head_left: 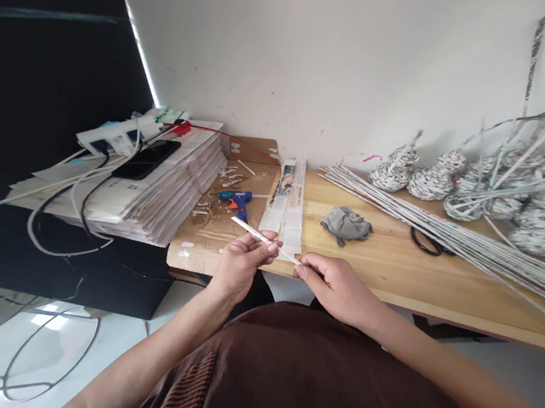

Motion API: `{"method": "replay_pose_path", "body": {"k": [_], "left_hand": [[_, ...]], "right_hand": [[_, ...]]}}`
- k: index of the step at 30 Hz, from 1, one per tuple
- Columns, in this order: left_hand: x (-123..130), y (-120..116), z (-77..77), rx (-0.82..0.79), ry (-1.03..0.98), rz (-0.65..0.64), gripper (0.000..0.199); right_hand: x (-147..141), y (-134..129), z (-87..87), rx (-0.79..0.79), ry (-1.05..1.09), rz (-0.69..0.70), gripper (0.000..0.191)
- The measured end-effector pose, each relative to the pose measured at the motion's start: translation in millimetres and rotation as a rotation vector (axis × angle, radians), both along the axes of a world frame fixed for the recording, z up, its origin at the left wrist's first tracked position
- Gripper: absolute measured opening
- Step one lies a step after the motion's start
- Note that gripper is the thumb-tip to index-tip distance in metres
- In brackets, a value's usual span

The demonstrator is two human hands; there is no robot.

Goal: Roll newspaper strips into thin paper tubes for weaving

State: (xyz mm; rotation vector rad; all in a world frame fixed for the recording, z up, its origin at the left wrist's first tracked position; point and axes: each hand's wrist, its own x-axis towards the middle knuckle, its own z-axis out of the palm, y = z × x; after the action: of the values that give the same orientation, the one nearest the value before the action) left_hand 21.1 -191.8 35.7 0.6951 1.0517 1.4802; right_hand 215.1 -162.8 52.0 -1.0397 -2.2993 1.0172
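both hands on one thin rolled paper stick (249,229): left hand (243,260) pinches it around mid-length, thumb against fingers; right hand (330,282) has the right-hand end between thumb and fingers. stick is tilted, far tip up-left, in front of the torso at the front edge of the table. wooden table (335,259), light grain, pushed up to a white wall (322,56) with a few pink marks. brown cardboard sheet (197,244) covers the left part of it. pale glossy floor (59,336) below left, with dark cables running over it. big black panel (40,100) takes up the left side.

closest clutter: printed paper strips (295,217) just behind the hands, straddling the cardboard edge and bare wood. blue glue gun (239,205) with orange trigger on the cardboard, near the stick's far tip, paper scraps (229,173) around it. crumpled grey cloth (347,224) on wood, right of the strips.

right side is crowded: long bundle of paper sticks (430,225) lies diagonally, a black loop (425,245) partly under it, can't tell what it belongs to. woven paper pieces (434,178) behind, along the wall. left: tall paper stack (167,200), black phone (146,159) on top, white cable looping down its front.
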Motion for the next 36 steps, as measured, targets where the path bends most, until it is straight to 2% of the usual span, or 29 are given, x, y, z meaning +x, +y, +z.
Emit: {"method": "replay_pose_path", "body": {"k": [8,14,18,20,23,24,25,26,29,30,31,32,34,35,36], "left_hand": [[-3.2,1.3,-1.0,0.020,-0.080,0.036,0.030],[-5.7,1.6,-1.7,0.029,-0.119,0.050,0.028],[-9.5,2.4,-2.2,0.026,-0.136,0.059,0.029],[-10.8,2.4,-2.0,0.028,-0.146,0.052,0.025],[-10.9,1.7,-0.2,0.038,-0.176,0.018,0.021],[-10.8,1.4,0.5,0.040,-0.185,0.012,0.020],[-10.9,1.3,1.3,0.040,-0.190,0.011,0.019],[-11.2,1.3,1.8,0.039,-0.191,0.022,0.018],[-13.7,3.0,2.0,0.040,-0.192,0.086,0.015],[-14.9,3.9,1.7,0.044,-0.195,0.096,0.014],[-16.0,4.8,1.2,0.048,-0.200,0.096,0.013],[-17.0,5.6,0.8,0.053,-0.205,0.088,0.013],[-17.9,6.5,0.0,0.060,-0.216,0.061,0.015],[-17.7,6.5,-0.2,0.062,-0.219,0.053,0.016],[-16.9,6.3,-0.4,0.064,-0.219,0.050,0.019]], "right_hand": [[2.9,-1.4,-6.2,0.058,-0.029,-0.046,0.034],[2.6,-2.8,-5.6,-0.060,-0.032,-0.011,0.039],[3.7,-2.6,-5.6,-0.055,-0.026,-0.018,0.038],[5.0,-0.6,-7.6,-0.199,0.016,0.005,0.041],[7.1,2.9,-9.8,-0.629,0.094,0.124,0.047],[7.9,3.5,-9.5,-0.719,0.106,0.158,0.048],[8.8,3.6,-8.6,-0.735,0.111,0.170,0.048],[9.8,3.3,-7.2,-0.674,0.104,0.157,0.046],[13.3,2.0,-2.6,-0.258,0.079,0.014,0.034],[14.7,2.1,-2.0,-0.198,0.076,-0.009,0.032],[16.0,2.6,-2.1,-0.230,0.082,0.004,0.034],[17.3,3.5,-3.0,-0.348,0.099,0.047,0.037],[19.0,5.9,-6.4,-0.679,0.159,0.167,0.042],[19.4,7.0,-8.2,-0.798,0.188,0.208,0.042],[19.4,7.8,-9.7,-0.843,0.206,0.219,0.042]]}}
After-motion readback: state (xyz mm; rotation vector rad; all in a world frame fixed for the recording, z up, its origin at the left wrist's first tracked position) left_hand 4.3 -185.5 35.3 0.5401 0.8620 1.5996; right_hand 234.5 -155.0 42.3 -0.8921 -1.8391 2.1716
